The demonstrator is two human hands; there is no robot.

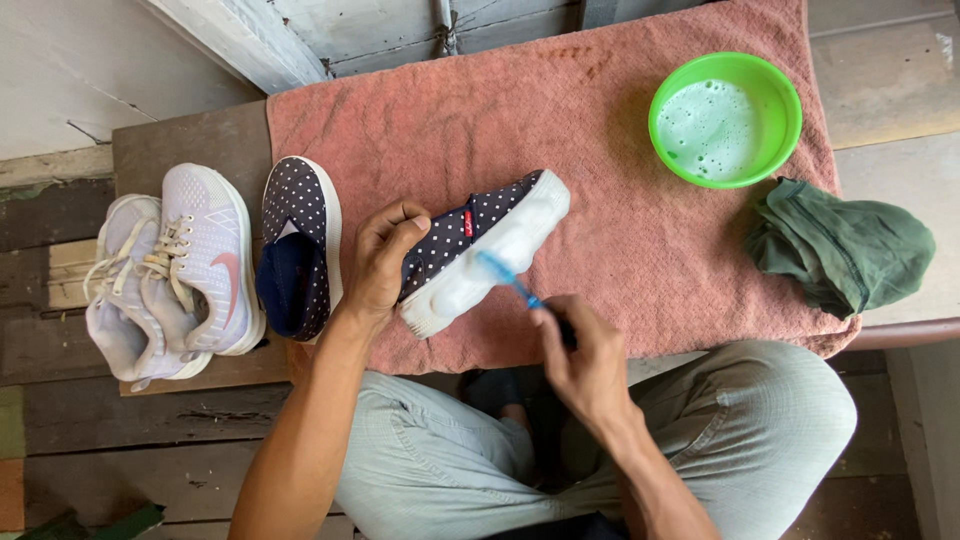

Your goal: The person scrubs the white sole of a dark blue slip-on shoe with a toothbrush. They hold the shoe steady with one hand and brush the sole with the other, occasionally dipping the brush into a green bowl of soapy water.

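The person's left hand (380, 262) is gripping a navy polka-dot slip-on shoe (480, 232), fingers curled over its upper and into the opening, and is holding it tipped on its side so that the white sole is facing the right hand. The right hand (580, 355) is closing around the handle of a blue toothbrush (505, 275), whose blurred head is pressing against the white sole just in front of that hand. The two hands are working a little apart, the shoe and brush lying between them, on a pink towel (620, 240) that is covering the counter (180, 140). Just beyond the left hand's outer side, the matching polka-dot shoe (298, 245) is lying on the towel's edge, and farther out that way a pair of pale grey sneakers (175, 270) is sitting. Ahead of the right hand and well apart from it, a green bowl (725, 118) is holding foamy water, with a crumpled dark green cloth (840, 245) beside it.
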